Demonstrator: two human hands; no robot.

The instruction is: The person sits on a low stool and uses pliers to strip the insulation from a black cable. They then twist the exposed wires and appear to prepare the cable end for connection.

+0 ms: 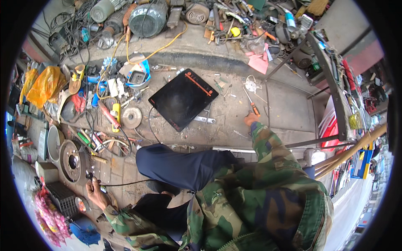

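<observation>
pinching the black plug (88, 176) between thumb and fingers, the left hand (96, 193) holds it up in the air, joined to nothing at the prong end. a thin, rubbery cord (125, 183) trails from it toward the knee. the right hand (251, 119) is down on the floor at the butt of a screwdriver (255, 110); its fingers are bent, but i cannot tell whether they close round the handle or only touch it. that handle is orange and black, the shank slim and straight.

between the hands, beyond the knees, lies the cooktop (180, 104), turned askew on gritty concrete. as far as it shows, it is in one piece: glossy black top in place, an orange strip along one edge, no panel off. the plug seems yet to be connected; the underside is hidden, so work there cannot be judged.

a flat metal bar (204, 119) pokes out beside the cooktop. farther out sit a dull round disc (132, 118), a rusty wheel (72, 161) and a ribbed motor (148, 21).
</observation>
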